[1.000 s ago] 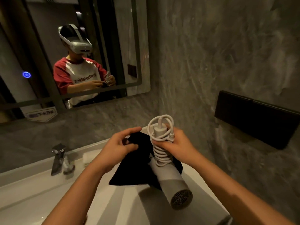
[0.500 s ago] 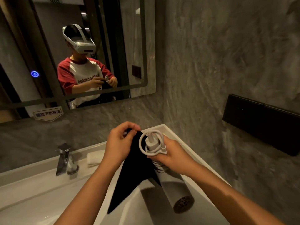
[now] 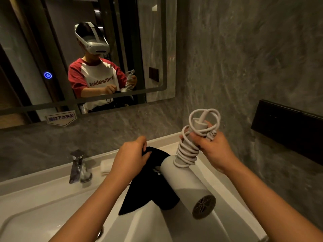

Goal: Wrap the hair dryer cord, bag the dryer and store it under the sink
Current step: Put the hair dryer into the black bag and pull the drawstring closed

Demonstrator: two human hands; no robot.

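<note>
My right hand grips the handle of a white hair dryer, handle up and barrel pointing down toward me over the sink. Its white cord is coiled round the handle, with a loose loop and the plug sticking out above my fist. My left hand pinches the top edge of a black cloth bag, which hangs limp just left of and behind the dryer barrel. The bag's mouth is hidden by my fingers.
A white basin fills the lower left, with a chrome tap and a folded white towel behind it. A mirror hangs above. A black wall box juts from the grey wall at right.
My right hand has lifted the dryer up and to the right, away from the bag. My left hand has kept its hold on the bag's top edge, now lower and apart from the dryer.
</note>
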